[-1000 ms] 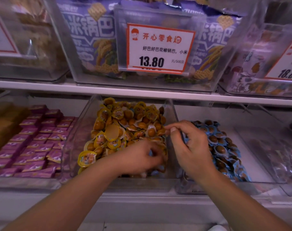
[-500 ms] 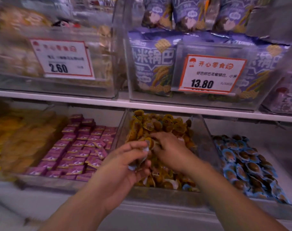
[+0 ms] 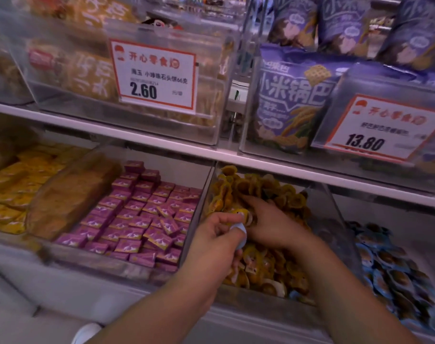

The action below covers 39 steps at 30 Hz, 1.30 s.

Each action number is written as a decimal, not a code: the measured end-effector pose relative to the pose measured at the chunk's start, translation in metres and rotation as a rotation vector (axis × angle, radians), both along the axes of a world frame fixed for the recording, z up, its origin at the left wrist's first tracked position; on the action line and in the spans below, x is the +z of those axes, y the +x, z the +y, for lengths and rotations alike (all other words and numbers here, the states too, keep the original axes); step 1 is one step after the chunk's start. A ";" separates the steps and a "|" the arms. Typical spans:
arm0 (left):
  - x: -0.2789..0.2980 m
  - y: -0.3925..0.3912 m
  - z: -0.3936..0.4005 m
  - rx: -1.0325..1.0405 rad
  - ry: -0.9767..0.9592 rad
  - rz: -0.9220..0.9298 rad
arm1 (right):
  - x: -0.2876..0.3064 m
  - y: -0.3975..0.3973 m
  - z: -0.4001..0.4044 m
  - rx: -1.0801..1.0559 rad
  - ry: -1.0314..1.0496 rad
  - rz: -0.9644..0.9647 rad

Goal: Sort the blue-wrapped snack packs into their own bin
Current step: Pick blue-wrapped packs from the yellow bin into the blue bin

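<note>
Shop shelving fills the head view, clear plastic bins in a row on the lower shelf (image 3: 236,157) and price cards above. My left hand (image 3: 211,247) hovers at the front of the yellow-pack bin (image 3: 335,219), its fingers (image 3: 226,220) pinching a pale blue-wrapped pack (image 3: 238,229). My right hand (image 3: 268,224) lies on the heap of yellow packs (image 3: 273,266), fingers reaching in among them; I cannot tell whether they grip anything.

The blue bin (image 3: 424,234) sits to the right, past the dividing wall, with blue-wrapped packs (image 3: 395,276) heaped at its front. My judgement: the carry crosses over my right arm, so a light pinch could drop the pack back among the yellow ones. More blue shows at that bin's front corner (image 3: 294,294), easily buried by my digging.

Left of these, a bin holds purple boxes (image 3: 142,219).
</note>
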State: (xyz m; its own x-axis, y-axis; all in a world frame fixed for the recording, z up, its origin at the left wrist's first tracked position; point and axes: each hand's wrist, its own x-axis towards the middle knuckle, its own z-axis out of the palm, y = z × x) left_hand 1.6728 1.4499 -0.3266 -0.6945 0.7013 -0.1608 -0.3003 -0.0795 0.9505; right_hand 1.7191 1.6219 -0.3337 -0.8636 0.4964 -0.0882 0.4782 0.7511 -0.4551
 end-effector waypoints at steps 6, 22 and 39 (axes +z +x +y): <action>-0.001 0.005 0.002 0.096 0.067 0.009 | 0.017 0.038 -0.021 0.138 -0.144 -0.023; -0.009 -0.005 0.015 0.029 -0.016 0.120 | 0.032 0.095 -0.027 0.015 0.075 -0.064; -0.004 -0.009 0.023 0.007 0.051 -0.028 | -0.013 0.025 0.000 -0.068 0.494 -0.104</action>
